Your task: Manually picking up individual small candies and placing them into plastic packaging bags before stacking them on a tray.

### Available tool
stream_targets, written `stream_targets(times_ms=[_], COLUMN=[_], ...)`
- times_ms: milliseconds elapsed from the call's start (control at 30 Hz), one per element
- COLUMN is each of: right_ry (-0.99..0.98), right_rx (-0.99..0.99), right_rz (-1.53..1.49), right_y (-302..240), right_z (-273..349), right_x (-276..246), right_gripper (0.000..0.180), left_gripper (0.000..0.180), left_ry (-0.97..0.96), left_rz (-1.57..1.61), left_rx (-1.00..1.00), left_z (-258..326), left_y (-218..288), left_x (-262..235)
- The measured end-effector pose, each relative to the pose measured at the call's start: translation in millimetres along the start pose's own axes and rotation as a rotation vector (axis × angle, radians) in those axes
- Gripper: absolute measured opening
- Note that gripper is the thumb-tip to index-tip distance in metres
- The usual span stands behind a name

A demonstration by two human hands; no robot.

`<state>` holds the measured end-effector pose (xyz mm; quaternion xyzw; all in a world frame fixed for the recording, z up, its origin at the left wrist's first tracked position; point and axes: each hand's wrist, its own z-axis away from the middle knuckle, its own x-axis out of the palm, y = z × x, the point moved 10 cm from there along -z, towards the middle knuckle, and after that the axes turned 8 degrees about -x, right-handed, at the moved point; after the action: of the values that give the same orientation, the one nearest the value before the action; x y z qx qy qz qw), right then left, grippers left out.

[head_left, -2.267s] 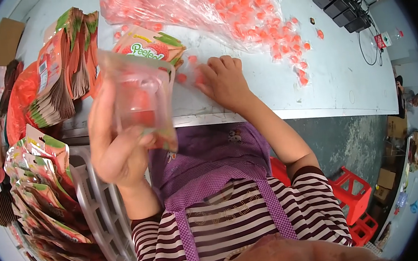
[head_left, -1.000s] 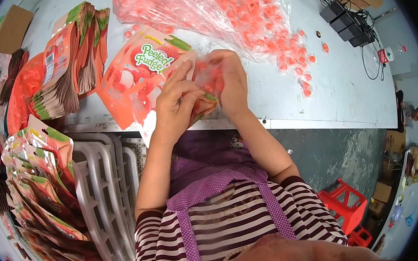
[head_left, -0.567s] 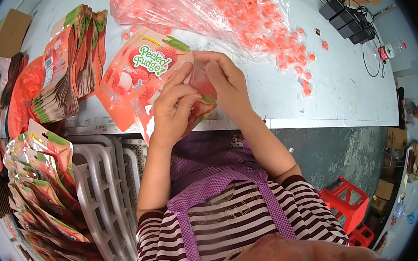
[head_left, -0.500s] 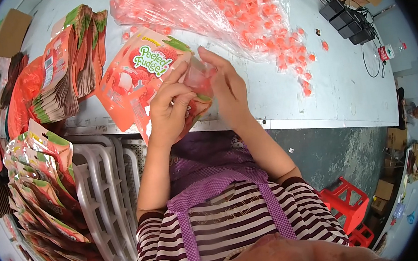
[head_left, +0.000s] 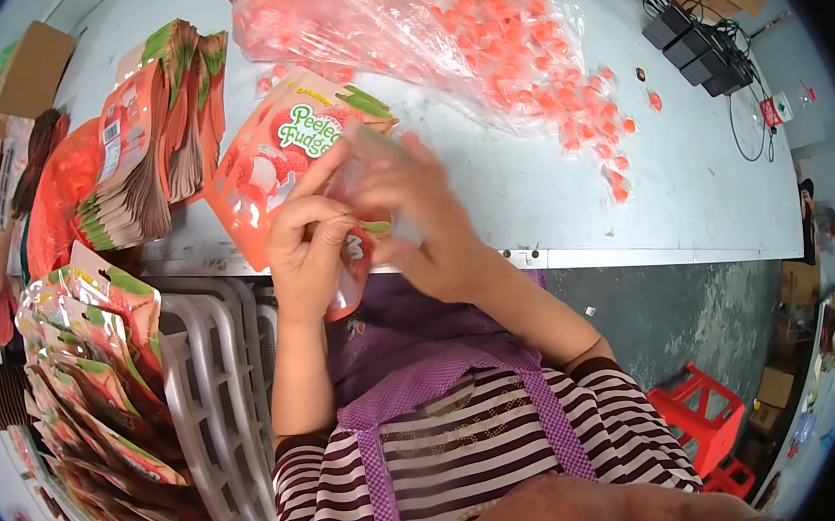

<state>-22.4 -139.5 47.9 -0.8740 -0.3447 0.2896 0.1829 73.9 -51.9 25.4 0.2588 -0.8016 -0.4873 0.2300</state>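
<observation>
My left hand (head_left: 305, 256) is closed, thumb against fingers, on the edge of a printed candy pouch (head_left: 348, 292) that hangs over the table's front edge. Most of that pouch is hidden behind my hands. Over its upper part is my right hand (head_left: 429, 224), smeared by motion, so its grip does not show. A second red and pink candy pouch (head_left: 263, 165) lies flat on the table just beyond my left hand. Farther back, a large clear plastic bag (head_left: 345, 26) spills small wrapped pink candies (head_left: 572, 95) over the tabletop.
Stacked flat pouches (head_left: 141, 156) stand at the left on the white table (head_left: 682, 185). Below them, filled pouches (head_left: 98, 392) crowd beside grey plastic crates (head_left: 211, 361). Black power adapters (head_left: 699, 53) with cables sit at the far right. A red stool (head_left: 699, 414) stands on the floor.
My right hand has swung left and down over the pouch. My left hand has shifted slightly left, bringing the held pouch nearer to me.
</observation>
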Motion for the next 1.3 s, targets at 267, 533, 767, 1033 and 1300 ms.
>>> stream_targets(times_ms=[267, 533, 767, 1033, 1300], right_ry=[-0.118, -0.485, -0.564, 0.198, 0.100], right_rx=[0.289, 0.109, 0.273, 0.732, 0.523], right_rz=[0.217, 0.613, 0.700, -0.016, -0.258], right_y=[78, 85, 112, 139, 68], right_z=[20, 45, 59, 62, -3], right_x=[-8, 51, 25, -44, -14], right_gripper=[0.067, 0.050, 0.016, 0.012, 0.017], left_gripper=[0.014, 0.015, 0.003, 0.004, 0.007], left_ry=[0.272, 0.201, 0.085, 0.008, 0.009], left_rz=[0.047, -0.077, -0.140, -0.254, -0.342], left_rx=[-0.033, 0.185, 0.078, -0.064, -0.095], left_z=[15, 9, 4, 1, -2], left_y=[15, 51, 29, -10, -17], left_x=[-61, -48, -16, 5, 14])
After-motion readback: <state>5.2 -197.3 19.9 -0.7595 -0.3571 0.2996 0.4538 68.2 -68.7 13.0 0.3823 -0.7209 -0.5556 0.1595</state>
